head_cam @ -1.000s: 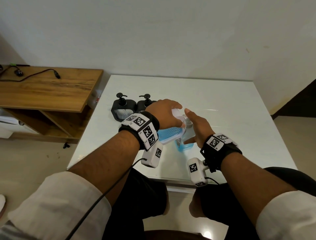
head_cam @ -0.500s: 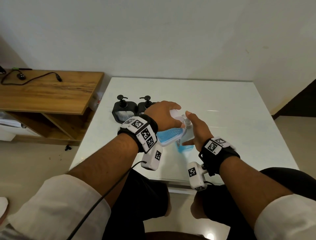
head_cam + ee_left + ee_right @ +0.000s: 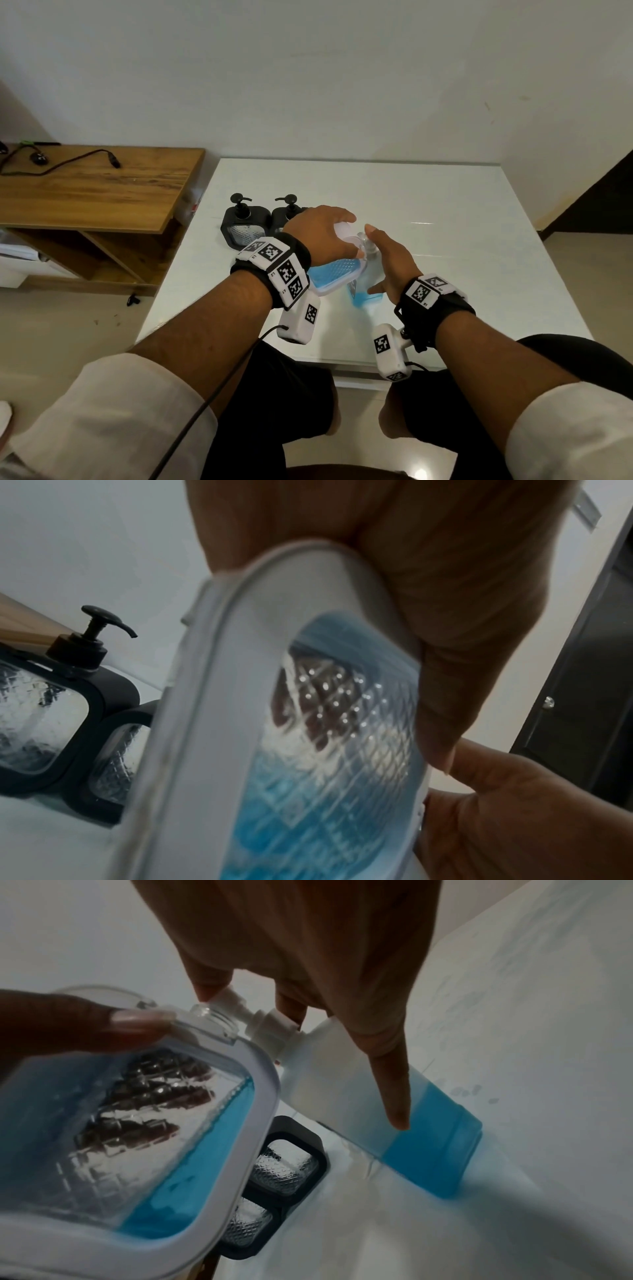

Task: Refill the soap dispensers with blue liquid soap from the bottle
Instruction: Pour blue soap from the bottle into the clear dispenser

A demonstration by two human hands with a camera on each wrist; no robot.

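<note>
Left hand point(image 3: 318, 233) is gripping the tilted white dispenser point(image 3: 143, 1139) — right hand point(image 3: 390, 260) is clasping the pump bottle point(image 3: 428, 1123), standing on the desk point(image 3: 462, 240).

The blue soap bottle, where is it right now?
In the head view, the blue soap bottle stands on the white table, under the right hand, beside the tilted white dispenser.

Head view downward over table point(image 3: 445, 212); both wrist views close on white dispenser point(image 3: 212, 723).
</note>
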